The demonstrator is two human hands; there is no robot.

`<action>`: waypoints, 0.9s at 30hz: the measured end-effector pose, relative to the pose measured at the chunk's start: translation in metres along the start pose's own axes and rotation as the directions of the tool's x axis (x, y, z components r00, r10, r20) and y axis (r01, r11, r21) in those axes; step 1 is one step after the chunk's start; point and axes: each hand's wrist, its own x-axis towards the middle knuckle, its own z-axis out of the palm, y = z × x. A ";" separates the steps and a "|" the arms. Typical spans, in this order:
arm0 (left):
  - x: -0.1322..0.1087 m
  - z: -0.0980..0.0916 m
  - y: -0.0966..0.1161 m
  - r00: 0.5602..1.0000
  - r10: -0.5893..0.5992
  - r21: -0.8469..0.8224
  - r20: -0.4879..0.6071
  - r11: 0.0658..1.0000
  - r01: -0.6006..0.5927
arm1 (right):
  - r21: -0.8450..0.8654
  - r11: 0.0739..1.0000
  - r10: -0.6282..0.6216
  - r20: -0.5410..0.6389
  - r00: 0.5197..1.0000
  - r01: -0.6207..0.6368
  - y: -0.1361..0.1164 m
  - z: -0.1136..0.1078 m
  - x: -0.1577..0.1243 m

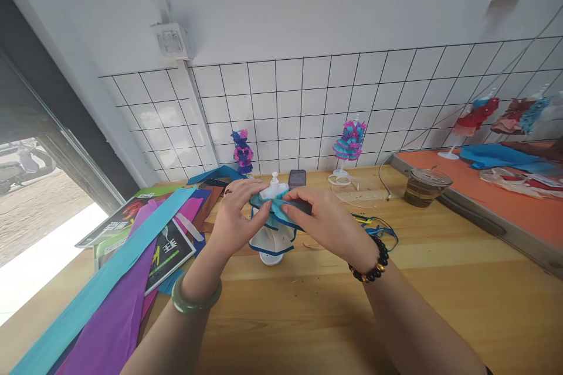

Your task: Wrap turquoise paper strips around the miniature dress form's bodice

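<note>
Two hands point(235, 215) point(328, 221), one bangle point(196, 303), one beaded bracelet point(382, 259), at least one phone point(298, 177), one round container point(421, 188) and one wall switch point(169, 42) were visible. Three dress forms point(274, 190) point(243, 152) point(349, 140) stood on the wooden surface point(299, 322), at least two more at the right.

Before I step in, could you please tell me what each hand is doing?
Left hand: partly closed, holding the blue material.
Right hand: pinching the same blue material.

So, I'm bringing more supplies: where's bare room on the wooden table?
Between the forearms, in front of the stand, the table is bare but for specks; more bare wood lies between the right forearm and the orange surface. The left is crowded with coloured strips and printed sheets.
</note>
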 end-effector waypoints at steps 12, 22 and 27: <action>0.001 -0.002 0.008 0.989 -0.143 -0.082 0.029 0.986 0.145 | -0.084 0.996 0.016 0.019 1.000 -0.014 -0.004 -0.002 -0.002; 0.003 -0.005 0.012 0.979 -0.185 -0.104 0.091 0.976 0.194 | -0.101 0.994 0.028 0.003 1.000 -0.027 -0.006 -0.003 -0.003; 0.003 -0.006 0.013 0.982 -0.161 -0.094 0.100 0.981 0.170 | -0.046 0.999 -0.010 0.020 1.000 0.011 -0.007 -0.003 -0.004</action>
